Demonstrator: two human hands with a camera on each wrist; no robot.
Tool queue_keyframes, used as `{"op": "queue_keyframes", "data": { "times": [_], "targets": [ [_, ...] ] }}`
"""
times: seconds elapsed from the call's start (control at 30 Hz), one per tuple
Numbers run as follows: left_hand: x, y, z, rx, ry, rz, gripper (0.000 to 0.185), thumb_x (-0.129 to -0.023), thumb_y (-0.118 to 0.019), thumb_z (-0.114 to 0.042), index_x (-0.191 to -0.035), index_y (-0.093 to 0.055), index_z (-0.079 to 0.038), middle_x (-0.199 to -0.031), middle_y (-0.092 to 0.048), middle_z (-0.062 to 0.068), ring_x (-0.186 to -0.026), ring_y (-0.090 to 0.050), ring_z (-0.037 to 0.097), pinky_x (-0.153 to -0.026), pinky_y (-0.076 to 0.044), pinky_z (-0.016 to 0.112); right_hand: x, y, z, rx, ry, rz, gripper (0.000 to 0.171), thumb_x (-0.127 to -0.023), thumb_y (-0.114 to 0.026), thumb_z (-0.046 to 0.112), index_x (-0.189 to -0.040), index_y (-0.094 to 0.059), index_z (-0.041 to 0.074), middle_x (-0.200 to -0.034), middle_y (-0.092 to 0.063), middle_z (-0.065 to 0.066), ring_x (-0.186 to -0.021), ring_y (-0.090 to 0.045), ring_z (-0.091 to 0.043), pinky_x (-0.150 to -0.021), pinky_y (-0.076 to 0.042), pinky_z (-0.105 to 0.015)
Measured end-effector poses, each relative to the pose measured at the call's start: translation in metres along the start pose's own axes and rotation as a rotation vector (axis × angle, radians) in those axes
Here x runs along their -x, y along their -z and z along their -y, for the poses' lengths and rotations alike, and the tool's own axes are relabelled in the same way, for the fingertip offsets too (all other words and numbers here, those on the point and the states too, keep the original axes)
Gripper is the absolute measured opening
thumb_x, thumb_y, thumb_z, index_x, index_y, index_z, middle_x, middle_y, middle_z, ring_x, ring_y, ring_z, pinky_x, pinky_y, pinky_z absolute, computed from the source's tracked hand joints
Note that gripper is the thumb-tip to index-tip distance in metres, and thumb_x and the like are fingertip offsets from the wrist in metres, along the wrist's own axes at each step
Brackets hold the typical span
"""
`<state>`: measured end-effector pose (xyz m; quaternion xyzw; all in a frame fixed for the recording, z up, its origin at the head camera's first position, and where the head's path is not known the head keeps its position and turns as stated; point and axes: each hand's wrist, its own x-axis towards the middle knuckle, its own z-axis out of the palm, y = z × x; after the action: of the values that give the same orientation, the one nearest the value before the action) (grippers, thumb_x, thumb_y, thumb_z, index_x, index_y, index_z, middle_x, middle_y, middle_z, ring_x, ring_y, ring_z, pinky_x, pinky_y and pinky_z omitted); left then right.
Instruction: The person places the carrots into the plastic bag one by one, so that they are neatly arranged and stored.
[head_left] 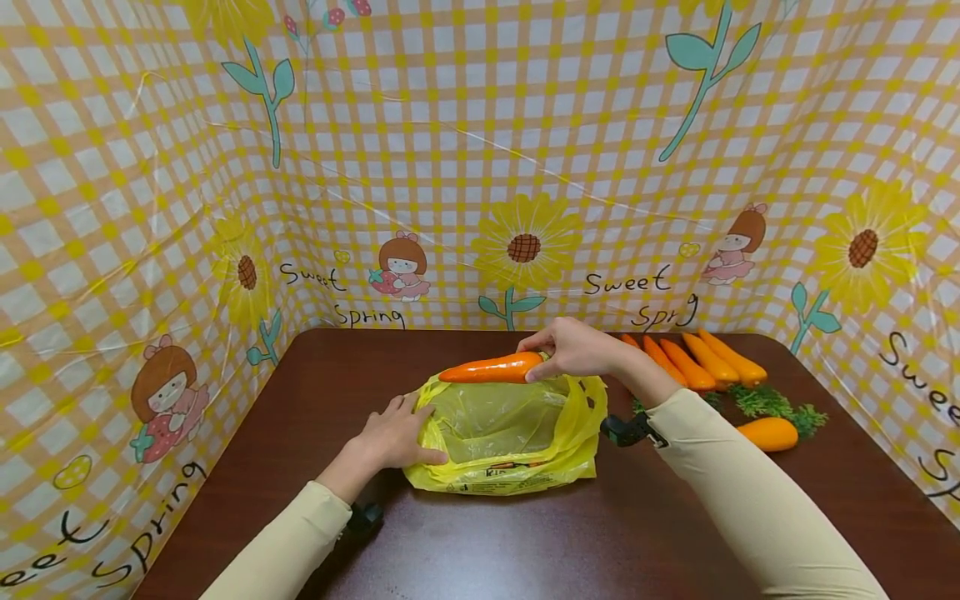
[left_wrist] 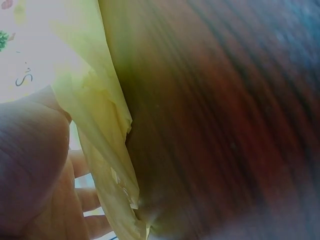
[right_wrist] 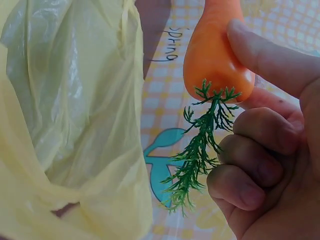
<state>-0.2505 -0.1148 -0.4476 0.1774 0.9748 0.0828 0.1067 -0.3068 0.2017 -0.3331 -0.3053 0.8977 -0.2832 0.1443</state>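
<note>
An open yellow plastic bag [head_left: 510, 437] lies on the dark brown table [head_left: 480, 542]. My left hand [head_left: 397, 437] holds the bag's left rim, its thumb on the plastic [left_wrist: 107, 150]. My right hand [head_left: 573, 348] grips an orange toy carrot [head_left: 491, 369] by its thick end and holds it level above the bag's far edge. In the right wrist view the carrot [right_wrist: 215, 55] shows its green leafy top [right_wrist: 197, 150] between my fingers, with the bag [right_wrist: 70, 120] to the left.
Several more orange carrots [head_left: 697, 360] with green tops [head_left: 772, 406] lie at the table's back right, one [head_left: 768, 433] nearer the front. Checked yellow cloth walls [head_left: 480, 167] close in the table on three sides.
</note>
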Motion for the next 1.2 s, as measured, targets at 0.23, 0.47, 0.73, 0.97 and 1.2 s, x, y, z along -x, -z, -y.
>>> {"op": "queue_keyframes", "data": {
  "times": [0.23,0.47,0.73,0.97,1.2],
  "targets": [
    [0.0,0.0,0.0,-0.007,0.002,0.011,0.093,-0.084,-0.068,-0.068,-0.156,-0.04,-0.017,-0.164,-0.025,0.017,-0.149,-0.028,0.041,-0.104,-0.037,0.068,-0.013,-0.013,-0.005,0.004,0.003,0.008,0.048,-0.085,-0.082,0.032,-0.126,-0.071,0.009,-0.078,-0.072,-0.008,-0.044,-0.02,-0.011,-0.049,-0.027,-0.024],
    [-0.001,0.002,-0.001,-0.022,0.009,0.013,0.094,-0.083,-0.068,-0.069,-0.156,-0.04,-0.017,-0.165,-0.025,0.017,-0.149,-0.028,0.04,-0.106,-0.037,0.067,-0.023,-0.025,-0.018,-0.001,-0.033,0.014,0.055,-0.085,-0.082,0.03,-0.132,-0.067,0.004,-0.087,-0.073,-0.019,-0.045,-0.017,-0.012,-0.05,-0.026,-0.025],
    [-0.001,0.002,-0.003,-0.038,0.023,0.042,0.097,-0.081,-0.07,-0.069,-0.157,-0.039,-0.017,-0.166,-0.023,0.016,-0.151,-0.025,0.039,-0.109,-0.034,0.066,-0.027,-0.035,-0.032,0.029,-0.088,0.012,0.058,-0.087,-0.08,0.028,-0.135,-0.063,0.0,-0.047,-0.044,0.001,-0.047,-0.017,-0.012,-0.053,-0.025,-0.027],
    [-0.003,0.001,-0.003,-0.041,0.026,0.038,0.098,-0.08,-0.071,-0.07,-0.157,-0.04,-0.017,-0.166,-0.023,0.016,-0.152,-0.024,0.039,-0.109,-0.033,0.067,-0.032,-0.046,-0.046,0.058,-0.11,-0.002,0.059,-0.088,-0.08,0.027,-0.136,-0.062,-0.001,-0.047,-0.04,0.003,-0.046,-0.019,-0.011,-0.05,-0.024,-0.026],
    [-0.002,0.002,-0.004,-0.025,0.024,0.036,0.097,-0.08,-0.072,-0.068,-0.156,-0.041,-0.016,-0.165,-0.023,0.017,-0.151,-0.025,0.04,-0.109,-0.032,0.068,-0.037,-0.05,-0.05,0.094,-0.112,-0.038,0.056,-0.087,-0.08,0.025,-0.134,-0.064,-0.001,-0.083,-0.072,-0.01,-0.053,-0.04,-0.011,-0.056,-0.036,-0.027]
  ]
}}
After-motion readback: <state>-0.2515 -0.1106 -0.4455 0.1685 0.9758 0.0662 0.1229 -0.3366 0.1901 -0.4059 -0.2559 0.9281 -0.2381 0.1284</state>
